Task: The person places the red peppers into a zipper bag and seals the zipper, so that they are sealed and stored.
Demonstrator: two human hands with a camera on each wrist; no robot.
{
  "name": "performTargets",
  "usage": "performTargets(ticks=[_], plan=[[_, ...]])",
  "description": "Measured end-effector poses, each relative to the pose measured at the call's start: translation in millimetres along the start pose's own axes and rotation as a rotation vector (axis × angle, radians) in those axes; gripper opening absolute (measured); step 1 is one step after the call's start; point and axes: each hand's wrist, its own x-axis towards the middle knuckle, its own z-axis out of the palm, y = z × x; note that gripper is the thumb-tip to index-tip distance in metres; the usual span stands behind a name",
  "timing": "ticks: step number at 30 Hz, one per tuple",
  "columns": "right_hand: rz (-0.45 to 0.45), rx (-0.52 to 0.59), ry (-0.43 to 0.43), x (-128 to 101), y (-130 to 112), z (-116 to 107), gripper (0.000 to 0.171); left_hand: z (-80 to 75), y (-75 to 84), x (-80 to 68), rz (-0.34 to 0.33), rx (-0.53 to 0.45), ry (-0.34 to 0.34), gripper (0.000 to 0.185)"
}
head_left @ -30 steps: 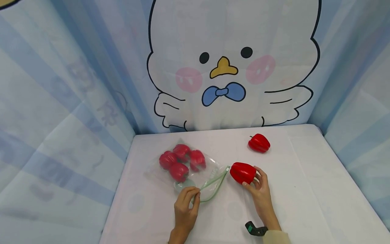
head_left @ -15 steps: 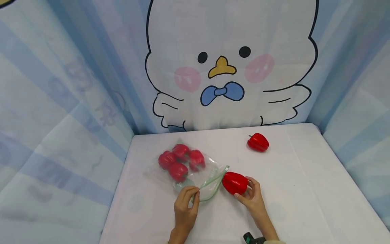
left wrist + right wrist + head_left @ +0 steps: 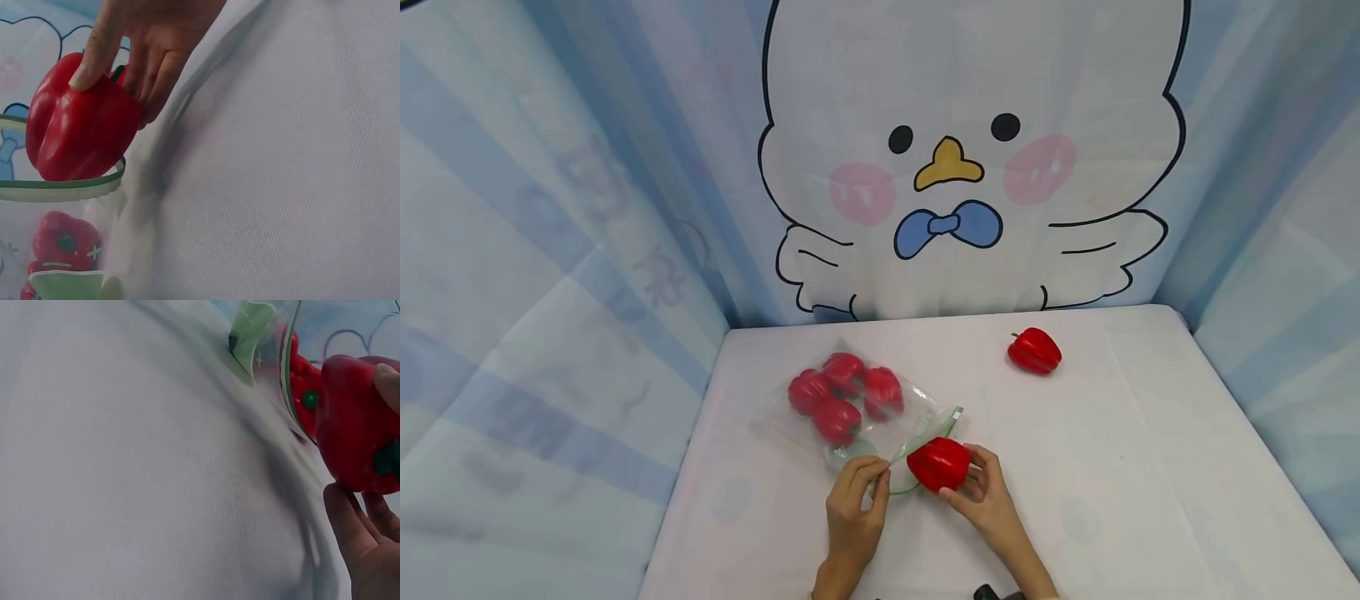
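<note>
My right hand (image 3: 988,500) grips a red bell pepper (image 3: 938,464) by its stem end, thumb on one side and fingers on the other. The pepper's blunt end sits at the mouth of a clear zip bag (image 3: 917,425) with a green rim; the left wrist view shows the pepper (image 3: 81,125) partly inside that rim (image 3: 62,186). With thumb and fingertips, my left hand (image 3: 857,508) pinches the near edge of the bag's mouth. Several red bell peppers (image 3: 837,421) lie inside the bag. In the right wrist view, fingers (image 3: 344,519) support the held pepper from below.
Another red bell pepper (image 3: 1034,351) lies on its side toward the back right of the white-covered table (image 3: 1150,467). Patterned curtains (image 3: 587,292) stand around the back and sides. A dark wrist device (image 3: 992,592) shows at the bottom edge.
My right hand has carried the bell pepper left and toward me, from beside the bag to its mouth. The left hand keeps its pinch on the bag's edge, almost unmoved.
</note>
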Motion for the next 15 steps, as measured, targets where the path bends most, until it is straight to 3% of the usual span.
performTargets(ticks=[7, 15], plan=[[0.029, -0.071, 0.067, 7.0, 0.3, 14.0, 0.080, -0.4, 2.6, -0.1, -0.010, 0.000, -0.012, 0.029], [-0.006, -0.161, 0.131, 17.9, -2.0, 34.5, 0.082, 0.7, 4.0, 0.7, 0.006, -0.001, -0.006, 0.026]])
